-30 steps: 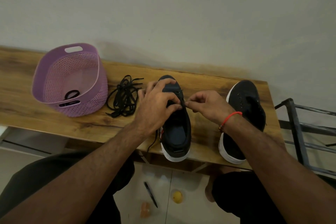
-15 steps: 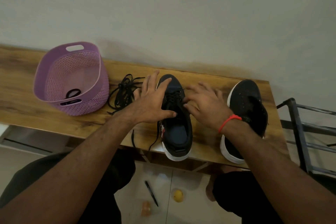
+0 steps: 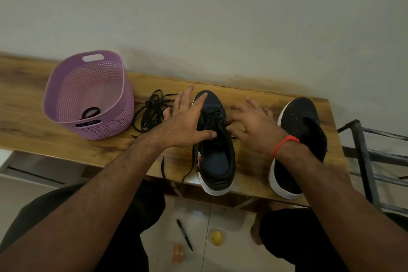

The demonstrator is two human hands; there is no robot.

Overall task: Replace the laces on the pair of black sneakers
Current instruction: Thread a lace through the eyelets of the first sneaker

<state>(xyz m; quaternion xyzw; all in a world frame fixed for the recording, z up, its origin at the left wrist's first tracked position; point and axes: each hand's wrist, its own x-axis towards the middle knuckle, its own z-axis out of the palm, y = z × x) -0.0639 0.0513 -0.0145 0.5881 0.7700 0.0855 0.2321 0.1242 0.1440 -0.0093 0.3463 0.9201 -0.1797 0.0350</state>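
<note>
Your left hand [image 3: 187, 121] lies spread over the left side of the laced sneaker [image 3: 215, 146], fingers straight and fanned, thumb stretched across the tongue just below the lacing; it grips nothing. Your right hand [image 3: 254, 127] hovers at the sneaker's right side, fingers splayed wide and slightly blurred, the thumb tip close against the laces; whether it touches them you cannot tell. A red thread band [image 3: 284, 144] circles your right wrist.

The laced sneaker stands toe toward the wall near the front edge of the wooden table [image 3: 44, 137], heel overhanging slightly; a lace end [image 3: 164, 166] trails from its left side and hangs over the table's edge. The second sneaker [image 3: 298, 139] sits to the right, well apart, its eyelets bare; your right forearm crosses its heel.

A loose tangle of black laces [image 3: 152, 110] lies on the table between your left hand and the purple basket [image 3: 66, 86]; the basket stands at the left with a dark looped item [image 3: 90, 112] inside, too dim to name.

On the floor below lie a black pen [image 3: 184, 235], a yellow ball [image 3: 217, 237] and a small orange object [image 3: 177, 253]; a dark metal rack [image 3: 366, 161] stands at the right.
</note>
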